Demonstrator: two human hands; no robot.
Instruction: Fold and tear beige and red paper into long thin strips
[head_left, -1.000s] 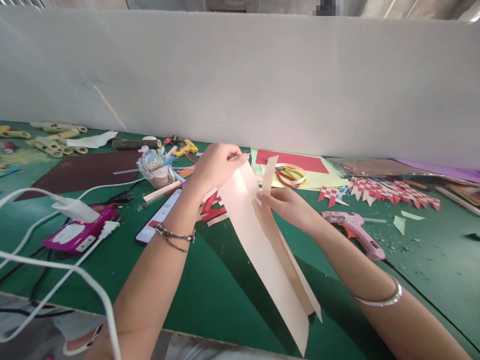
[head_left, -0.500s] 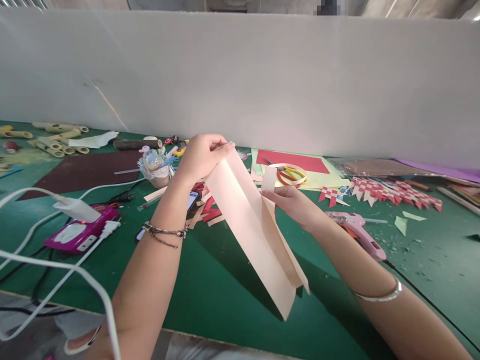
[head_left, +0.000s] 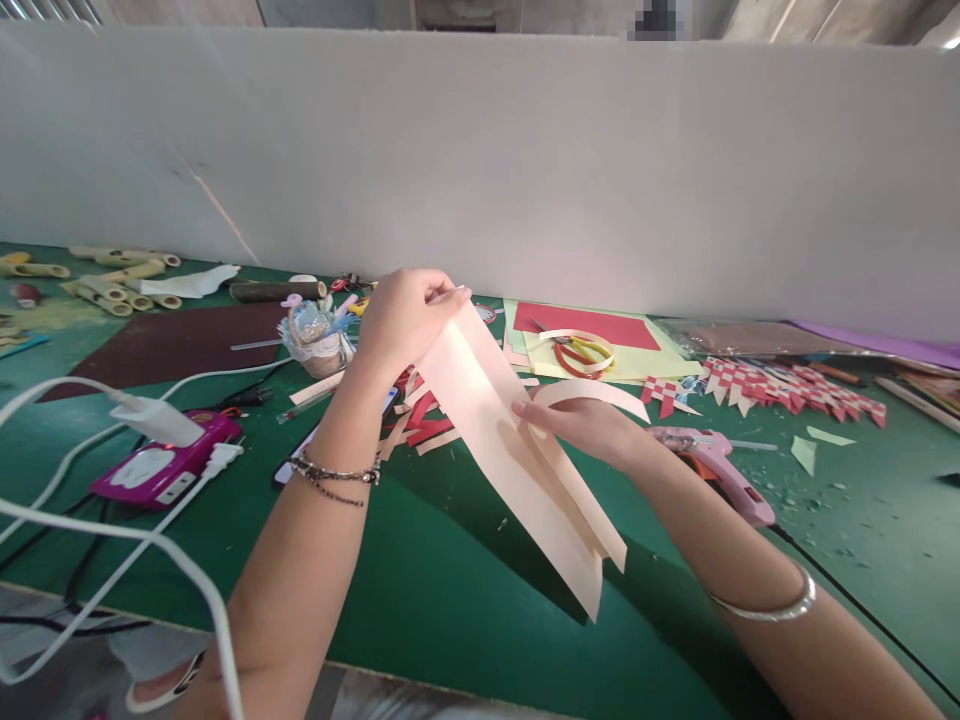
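A long sheet of pale cream paper [head_left: 491, 440] with lengthwise creases slants above the table between my hands. My left hand [head_left: 409, 315] pinches its upper end, fingers closed. Lower down on its right side, my right hand [head_left: 581, 425] is closed on the paper, with thumb and finger at the creased edge. A narrow strip of the same paper [head_left: 592, 390] rises from my right grip and arches over the back of the hand to the right. Where strip and sheet join is hidden by the fingers. Below the grip, a folded flap runs down the sheet's right side.
A pink glue gun [head_left: 727, 470] lies right of my right hand. Red and cream paper scraps [head_left: 431, 425] and a small decorated basket [head_left: 319, 340] are left of the sheet. Scissors [head_left: 581, 350] lie on coloured paper behind. White cables cross a purple power strip [head_left: 169, 460].
My right hand has moved slightly down along the sheet's edge. The strip has gone from standing short and upright to a longer arch over that hand. My left hand stays at the upper end.
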